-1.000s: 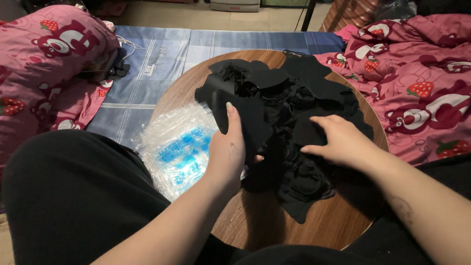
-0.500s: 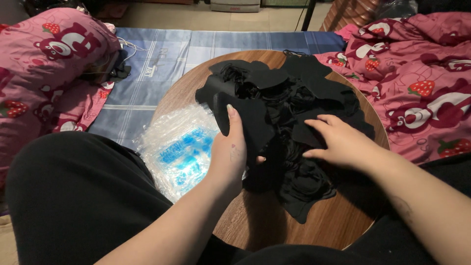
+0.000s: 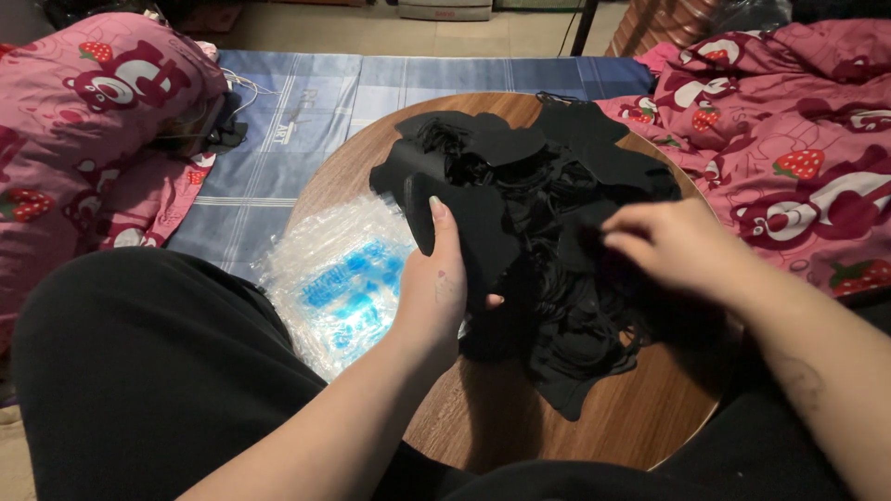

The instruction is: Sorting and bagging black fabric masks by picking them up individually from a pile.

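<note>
Comparing with half a second ago: left hand (image 3: 436, 283) unchanged, flat and open against the pile of black cut fabric pieces (image 3: 538, 232); right hand (image 3: 673, 246) has shifted slightly leftward, now motion-blurred, fingers curled into the pile, grip not discernible. Pile covers the round wooden table (image 3: 483, 417) from centre to 12 o'clock. Clear plastic bag with blue print (image 3: 339, 278) lies at 9 o'clock, contents unclear. Blue striped mat (image 3: 306, 111) beyond; pink strawberry-print bedding (image 3: 798, 139) at 3 o'clock.

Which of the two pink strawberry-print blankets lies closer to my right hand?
The pink strawberry-print blanket on the right, beside the right hand; the other lies far left.
</note>
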